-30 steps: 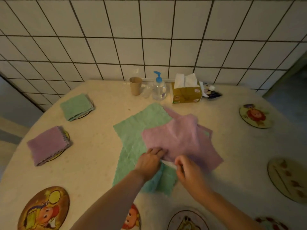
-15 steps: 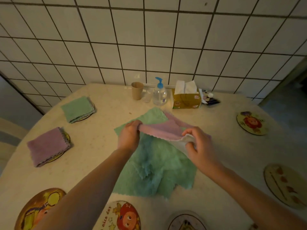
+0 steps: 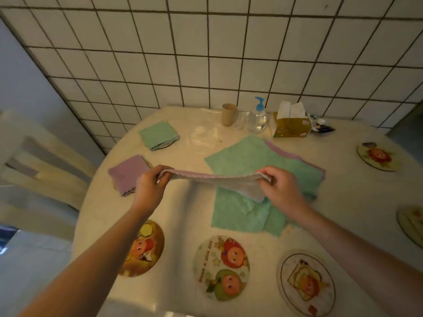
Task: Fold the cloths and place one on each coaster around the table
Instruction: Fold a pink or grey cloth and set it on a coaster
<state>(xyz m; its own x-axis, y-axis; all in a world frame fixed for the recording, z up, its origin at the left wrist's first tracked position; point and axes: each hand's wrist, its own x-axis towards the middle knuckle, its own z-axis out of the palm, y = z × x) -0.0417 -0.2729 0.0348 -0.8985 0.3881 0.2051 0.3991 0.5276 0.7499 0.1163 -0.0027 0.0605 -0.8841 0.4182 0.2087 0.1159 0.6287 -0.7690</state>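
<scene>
Cloth [image 3: 215, 179] pink, stretched taut in air above table [image 3: 187, 209], left hand [image 3: 150, 187] and right hand [image 3: 280, 187] each pinching one end. Risk: loose lower layer sags, fold goes crooked; corner slips from pinch.

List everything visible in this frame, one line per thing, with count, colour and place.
held cloth: one, pink, stretched in the air between both hands
loose cloths: a pile, green with pink edges beneath, table centre
folded cloths: two, green and pink, on coasters at far left
bare coasters: five, cartoon prints, near edge and right side
cup: one, tan, by the wall
pump bottle: one, clear, blue top
tissue box: one, yellow
left hand: pinches one end
right hand: pinches the other
</scene>
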